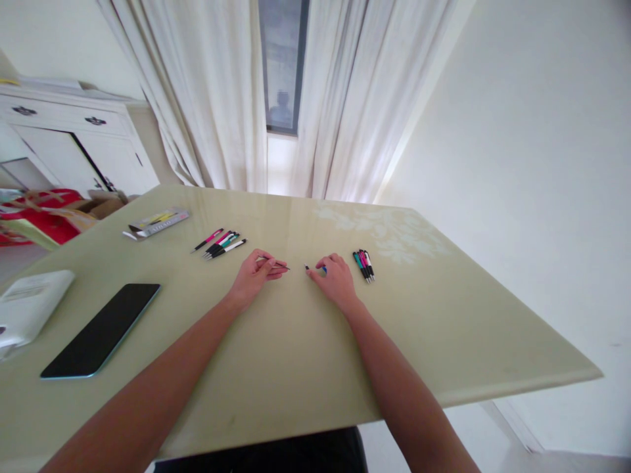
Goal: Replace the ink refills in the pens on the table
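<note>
My left hand (254, 276) is closed on a thin dark pen-like stick (282, 265), its point facing right; I cannot tell whether it is a whole pen or a refill. Opposite it, my right hand (336, 279) has thumb and fingers curled round a pen part with blue on it (324, 269). A small dark-and-light tip (306, 267) shows by the right thumb. Just right of that hand lies a group of pens (363, 265) in teal, pink and white with black grips. Left of my left hand are more pens (224, 244), pink, teal and white, lying side by side.
Both forearms rest over a pale green table (290, 368). An opened small box (156, 222) lies at the back left. Nearer on the left are a black-screened tablet or phone (101, 330) and a white device (32, 305). Curtains (211, 98) hang behind the table.
</note>
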The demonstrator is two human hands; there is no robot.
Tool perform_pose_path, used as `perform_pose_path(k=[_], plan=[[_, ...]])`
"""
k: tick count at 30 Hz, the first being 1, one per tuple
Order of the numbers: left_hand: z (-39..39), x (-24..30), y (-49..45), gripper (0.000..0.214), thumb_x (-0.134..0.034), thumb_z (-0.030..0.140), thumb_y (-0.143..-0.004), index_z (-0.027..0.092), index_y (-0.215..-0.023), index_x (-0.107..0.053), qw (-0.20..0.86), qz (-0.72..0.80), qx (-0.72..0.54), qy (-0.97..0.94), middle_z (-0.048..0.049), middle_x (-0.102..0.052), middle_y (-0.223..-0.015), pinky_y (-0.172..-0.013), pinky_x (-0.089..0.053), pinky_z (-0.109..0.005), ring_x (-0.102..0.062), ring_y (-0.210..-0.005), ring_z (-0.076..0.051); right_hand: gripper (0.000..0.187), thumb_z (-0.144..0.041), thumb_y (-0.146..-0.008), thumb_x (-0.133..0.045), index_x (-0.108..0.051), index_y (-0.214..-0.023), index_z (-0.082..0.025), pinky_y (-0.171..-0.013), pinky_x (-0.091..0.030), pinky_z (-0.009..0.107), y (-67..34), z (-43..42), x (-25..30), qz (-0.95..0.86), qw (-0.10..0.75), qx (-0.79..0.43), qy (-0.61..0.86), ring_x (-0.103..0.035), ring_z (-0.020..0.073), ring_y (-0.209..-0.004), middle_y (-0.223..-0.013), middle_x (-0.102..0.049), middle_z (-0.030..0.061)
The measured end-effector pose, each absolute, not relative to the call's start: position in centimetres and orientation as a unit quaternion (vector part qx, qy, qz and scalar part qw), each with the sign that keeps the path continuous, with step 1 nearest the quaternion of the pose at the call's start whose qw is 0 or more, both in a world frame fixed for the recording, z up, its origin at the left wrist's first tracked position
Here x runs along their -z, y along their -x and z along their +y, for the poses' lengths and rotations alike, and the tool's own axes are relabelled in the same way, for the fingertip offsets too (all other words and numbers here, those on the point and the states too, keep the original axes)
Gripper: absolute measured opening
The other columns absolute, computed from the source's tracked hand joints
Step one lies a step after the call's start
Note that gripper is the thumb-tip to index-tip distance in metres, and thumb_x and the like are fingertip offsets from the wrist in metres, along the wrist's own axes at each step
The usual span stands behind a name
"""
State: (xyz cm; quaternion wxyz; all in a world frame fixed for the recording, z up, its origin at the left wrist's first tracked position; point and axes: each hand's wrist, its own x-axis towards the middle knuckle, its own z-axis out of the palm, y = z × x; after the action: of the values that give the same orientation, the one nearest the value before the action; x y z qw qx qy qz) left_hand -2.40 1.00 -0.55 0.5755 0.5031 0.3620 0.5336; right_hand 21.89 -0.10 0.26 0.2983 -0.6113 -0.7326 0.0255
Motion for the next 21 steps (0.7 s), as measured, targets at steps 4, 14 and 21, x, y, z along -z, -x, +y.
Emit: perform_pose_path(k=[4, 14, 21], plan=[[1.0, 0.6, 2.3, 0.049, -0.077, 0.054, -0.080, 0.021, -0.097, -0.045, 0.562, 0.372, -0.549, -0.495, -0.0091, -0.078, -0.096, -0.082, -0.061, -0.041, -0.077, -0.088, -0.024, 0.020, -0.038, -0.083, -0.078, -0.072, -0.089, -0.020, -0.093, -0.043, 0.037, -21.7, -0.2, -0.4, -0.751, 0.286, -0.031, 0.594, -0.059, 0.0236, -0.100, -0.100, -0.064, 0.0063], [1.0, 0.5, 2.3, 0.047, -0.076, 0.051, -0.081, 0.021, -0.098, -0.044, 0.553, 0.366, -0.559, -0.498, -0.0082, -0.077, -0.096, -0.085, -0.061, -0.042, -0.077, -0.089, -0.023, 0.009, -0.019, -0.084, -0.068, -0.065, -0.093, -0.019, -0.073, -0.045, 0.027, -20.7, -0.1, -0.4, -0.745, 0.386, -0.143, 0.524, -0.060, 0.0146, -0.074, -0.081, -0.067, -0.0006], [0.7, 0.2, 2.5, 0.045, -0.076, 0.050, -0.084, 0.022, -0.101, -0.044, 0.568, 0.341, -0.539, -0.520, -0.0081, -0.077, -0.100, -0.086, -0.060, -0.041, -0.076, -0.092, -0.023, 0.012, -0.028, -0.090, -0.066, -0.068, -0.099, -0.020, -0.074, -0.050, 0.027, -19.9, -0.7, -1.0, -0.758, 0.426, -0.225, 0.440, -0.064, 0.0146, -0.080, -0.091, -0.069, 0.0034]])
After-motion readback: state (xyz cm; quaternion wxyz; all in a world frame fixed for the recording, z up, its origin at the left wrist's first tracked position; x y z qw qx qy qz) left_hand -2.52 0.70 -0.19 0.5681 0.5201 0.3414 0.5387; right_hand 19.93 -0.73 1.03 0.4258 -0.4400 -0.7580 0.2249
